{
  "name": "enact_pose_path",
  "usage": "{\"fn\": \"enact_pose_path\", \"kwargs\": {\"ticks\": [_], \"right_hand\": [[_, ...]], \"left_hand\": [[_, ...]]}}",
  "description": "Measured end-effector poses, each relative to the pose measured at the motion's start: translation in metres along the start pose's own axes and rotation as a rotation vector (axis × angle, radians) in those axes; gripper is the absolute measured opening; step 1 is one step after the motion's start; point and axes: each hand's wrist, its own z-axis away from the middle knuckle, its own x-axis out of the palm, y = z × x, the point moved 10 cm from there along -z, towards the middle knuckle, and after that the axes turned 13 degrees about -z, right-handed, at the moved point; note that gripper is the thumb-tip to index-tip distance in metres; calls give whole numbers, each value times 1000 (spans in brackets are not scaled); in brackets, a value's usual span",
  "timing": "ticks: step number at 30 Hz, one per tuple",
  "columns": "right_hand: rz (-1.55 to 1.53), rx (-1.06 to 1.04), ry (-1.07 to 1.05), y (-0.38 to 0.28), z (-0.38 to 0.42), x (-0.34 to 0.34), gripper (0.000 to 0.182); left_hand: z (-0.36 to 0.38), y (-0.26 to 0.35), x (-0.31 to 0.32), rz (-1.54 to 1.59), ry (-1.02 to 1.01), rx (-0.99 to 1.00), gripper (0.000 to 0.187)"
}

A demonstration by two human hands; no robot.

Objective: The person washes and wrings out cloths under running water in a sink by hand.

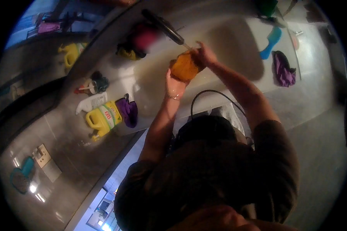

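An orange sponge-like pad with a dark edge is between my two hands, over the white basin and just below the tap's spout. My left hand grips its lower left side from underneath, palm facing up. At its upper right edge is my right hand, the thumb and fingers partly curled around it. Fingers on the far side of the pad are hidden. A thin stream seems to run from the spout near my right fingers.
Left of the basin stand a yellow jug, a white bottle and a purple cloth. A blurred pink item lies behind the basin. On the right ledge are a blue brush and another purple cloth.
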Motion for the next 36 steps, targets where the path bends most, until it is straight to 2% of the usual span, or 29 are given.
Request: {"fn": "enact_pose_path", "kwargs": {"ticks": [1, 3, 4, 5, 7, 8, 9, 10, 12, 13, 15, 17, 19, 20, 21, 23, 24, 25, 27, 28, 30, 31, 33, 34, 35, 36], "right_hand": [[47, -4, 112, 9, -8, -28, 46], [115, 27, 274, 32, -9, -73, 49], [135, 67, 329, 43, -4, -91, 50], [138, 66, 331, 56, -3, -105, 50], [148, 33, 166, 79, -6, -108, 48], [91, -6, 265, 80, 3, -113, 43], [92, -3, 264, 96, -2, -111, 43], [-89, 20, 30, 113, -14, -84, 38], [-271, 43, -204, 137, -17, -39, 34], [-127, 57, -255, 143, -12, -25, 33], [210, 36, -295, 103, 16, -6, 33], [293, -14, -298, 66, 27, -4, 34], [237, -70, -282, 31, 36, -21, 37], [183, -122, -263, 20, 39, -28, 40], [184, -122, -264, 30, 34, -35, 40], [-91, -63, -150, 48, 18, -58, 39], [-274, 1, -214, 25, 28, -62, 44], [-273, 0, -216, 21, 26, -62, 44], [-399, 240, -108, 44, 14, -70, 48], [-397, 241, -106, 46, 12, -71, 48], [-547, 412, -33, 71, 13, -70, 50], [-622, 498, 3, 84, 15, -67, 52], [-592, 512, -69, 107, 9, -61, 50], [-577, 519, -107, 118, 7, -59, 49], [-563, 526, -144, 123, 7, -57, 49], [-331, 457, -194, 120, 7, -59, 44]], "left_hand": [[2, 3, -9, 2, 0, 2, 53], [7, -4, -71, -170, 268, -38, 51], [13, -11, -97, -222, 333, -77, 49], [16, -14, -114, -219, 330, -77, 49], [28, -18, -161, -408, 569, -145, 47], [27, -19, -167, -406, 568, -147, 47], [29, -24, -176, -404, 616, -210, 45], [30, -29, -185, -402, 664, -273, 44], [14, -35, -197, -370, 692, -260, 42], [8, -37, -202, -339, 719, -245, 40], [-5, -38, -200, -245, 660, -222, 37], [-10, -31, -194, -154, 604, -198, 35], [-3, 1, -190, -299, 690, -130, 32], [-2, 28, -173, -512, 605, -31, 33], [-3, 35, -188, -511, 605, -31, 33], [-8, 55, -207, -700, 587, 30, 38], [-2, 62, -181, -654, 575, 55, 45], [-1, 69, -164, -653, 575, 56, 45], [-12, 57, -155, -365, 484, -21, 42], [-19, 57, -154, -362, 482, -23, 42], [-38, 42, -180, -75, 563, -69, 35], [-45, 38, -187, -73, 563, -70, 35], [-54, 29, -188, -38, 560, -33, 27], [-53, 19, -191, -191, 591, -86, 29], [-53, 8, -192, -191, 592, -86, 29], [-55, -6, -192, -349, 567, -171, 31]]}}
